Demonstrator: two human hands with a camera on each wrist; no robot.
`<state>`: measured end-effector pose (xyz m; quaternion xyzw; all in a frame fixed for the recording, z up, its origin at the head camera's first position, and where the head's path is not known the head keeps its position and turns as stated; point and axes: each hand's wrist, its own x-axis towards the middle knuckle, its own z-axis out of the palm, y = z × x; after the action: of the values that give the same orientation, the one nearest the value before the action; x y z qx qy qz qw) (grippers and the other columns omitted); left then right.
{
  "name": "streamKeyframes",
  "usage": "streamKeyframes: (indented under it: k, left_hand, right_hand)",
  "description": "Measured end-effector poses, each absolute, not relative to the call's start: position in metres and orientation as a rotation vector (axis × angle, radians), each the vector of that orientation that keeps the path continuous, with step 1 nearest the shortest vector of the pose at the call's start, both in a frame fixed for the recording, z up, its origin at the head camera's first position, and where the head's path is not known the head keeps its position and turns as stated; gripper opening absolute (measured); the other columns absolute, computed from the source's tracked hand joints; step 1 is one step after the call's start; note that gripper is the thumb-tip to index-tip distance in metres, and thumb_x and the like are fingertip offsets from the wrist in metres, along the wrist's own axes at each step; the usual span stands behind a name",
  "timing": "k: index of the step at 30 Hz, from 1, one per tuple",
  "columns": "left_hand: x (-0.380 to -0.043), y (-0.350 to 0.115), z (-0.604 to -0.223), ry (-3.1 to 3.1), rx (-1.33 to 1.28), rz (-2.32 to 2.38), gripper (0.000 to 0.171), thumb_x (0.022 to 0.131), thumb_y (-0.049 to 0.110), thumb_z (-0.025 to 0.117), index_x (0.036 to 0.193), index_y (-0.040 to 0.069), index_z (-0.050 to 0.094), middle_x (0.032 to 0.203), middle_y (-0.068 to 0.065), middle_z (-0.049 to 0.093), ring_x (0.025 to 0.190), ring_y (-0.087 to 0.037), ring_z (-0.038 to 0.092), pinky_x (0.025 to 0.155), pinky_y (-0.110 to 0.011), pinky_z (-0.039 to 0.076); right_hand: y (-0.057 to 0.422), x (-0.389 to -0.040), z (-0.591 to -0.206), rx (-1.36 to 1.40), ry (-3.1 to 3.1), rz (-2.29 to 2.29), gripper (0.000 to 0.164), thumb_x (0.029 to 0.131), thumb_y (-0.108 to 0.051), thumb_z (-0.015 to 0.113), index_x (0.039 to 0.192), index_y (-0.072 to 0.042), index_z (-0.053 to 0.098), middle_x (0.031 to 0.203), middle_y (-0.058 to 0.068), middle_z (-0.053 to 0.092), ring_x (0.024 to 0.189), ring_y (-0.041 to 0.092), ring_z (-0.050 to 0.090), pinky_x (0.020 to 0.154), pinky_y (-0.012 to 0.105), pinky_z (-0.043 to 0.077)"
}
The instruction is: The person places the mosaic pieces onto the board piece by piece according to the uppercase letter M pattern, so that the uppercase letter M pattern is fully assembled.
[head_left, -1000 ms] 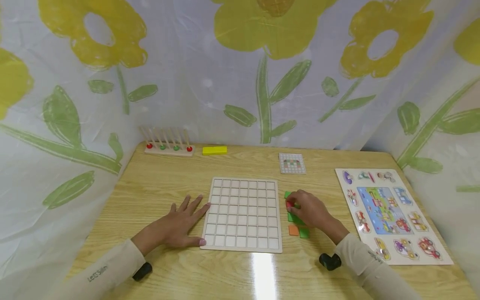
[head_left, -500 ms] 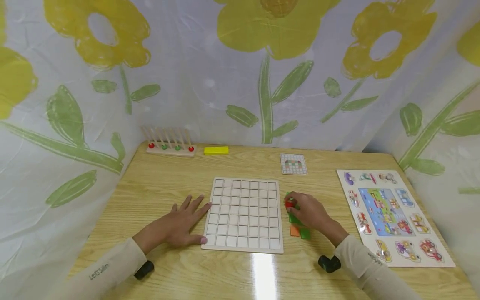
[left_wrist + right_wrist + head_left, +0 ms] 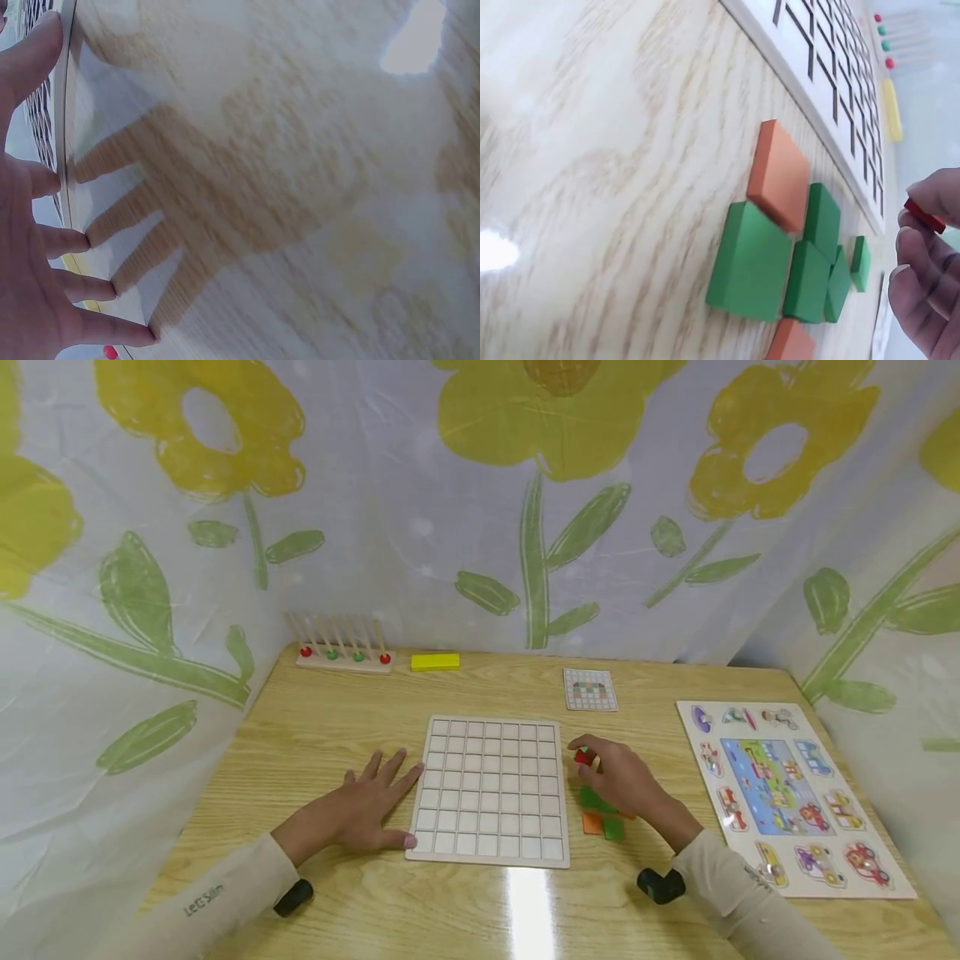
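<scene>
My left hand (image 3: 367,810) lies with fingers spread on the table, its thumb and index fingertips at the left edge of a square wooden grid board (image 3: 487,862). In the left wrist view its fingertips (image 3: 142,334) rest on the wood. My right hand (image 3: 626,781) pinches a small red square tile (image 3: 925,216) between thumb and fingers, just right of the board. Below that hand lie several green tiles (image 3: 750,262) and orange tiles (image 3: 780,172), flat and close together. From the head, the right hand partly covers these tiles.
Behind the board is a pattern card (image 3: 590,690) with a coloured grid picture. A yellow block (image 3: 435,662) and a peg rack (image 3: 345,665) with red and green beads stand at the back left. A vehicle picture puzzle (image 3: 787,793) lies at the right.
My right hand has drawn slightly up from the tile group with the red tile in its fingers, uncovering more tiles. The left hand stays in place; the head view has shifted slightly.
</scene>
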<state>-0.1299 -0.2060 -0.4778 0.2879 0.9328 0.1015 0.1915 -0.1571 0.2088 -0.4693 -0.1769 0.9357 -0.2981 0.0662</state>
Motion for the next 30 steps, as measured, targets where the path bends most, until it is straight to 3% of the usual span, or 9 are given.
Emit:
streamKeyframes:
  k: [7,12,19,30]
  left_hand:
    - [-0.130,-0.207,-0.480,2.618,0.800,0.276,0.105,0.086,0.074,0.058,0.163,0.015,0.016,0.167,-0.025,0.008,0.147,-0.060,0.010,0.098,-0.084,0.024]
    - [-0.130,-0.207,-0.478,2.608,0.790,0.290,0.105,0.087,0.073,0.059,0.163,0.015,0.016,0.167,-0.024,0.006,0.147,-0.060,0.008,0.099,-0.084,0.023]
    - [-0.129,-0.205,-0.477,2.611,0.786,0.291,0.104,0.087,0.072,0.060,0.163,0.015,0.016,0.167,-0.025,0.007,0.147,-0.060,0.009,0.098,-0.084,0.023]
    - [-0.126,-0.203,-0.478,2.631,0.792,0.282,0.104,0.087,0.072,0.059,0.162,0.014,0.017,0.166,-0.026,0.008,0.147,-0.061,0.010,0.098,-0.084,0.024]
  right_hand:
    - [0.201,-0.160,-0.466,-0.565,2.760,-1.003,0.022,0.093,-0.013,0.073,0.114,-0.006,0.069,0.094,0.001,0.069,0.061,0.012,0.052,0.059,0.025,0.046]
    - [0.193,-0.161,-0.464,-0.563,2.761,-0.992,0.027,0.091,-0.014,0.075,0.116,-0.005,0.071,0.095,0.000,0.070,0.066,0.012,0.053,0.062,0.023,0.046]
    - [0.183,-0.161,-0.459,-0.555,2.727,-1.013,0.032,0.094,-0.018,0.072,0.123,-0.005,0.069,0.100,0.003,0.071,0.059,0.011,0.049,0.056,0.024,0.043]
    - [0.171,-0.163,-0.458,-0.541,2.682,-1.070,0.029,0.094,-0.017,0.072,0.121,-0.005,0.069,0.093,0.002,0.066,0.057,0.012,0.050,0.052,0.025,0.042]
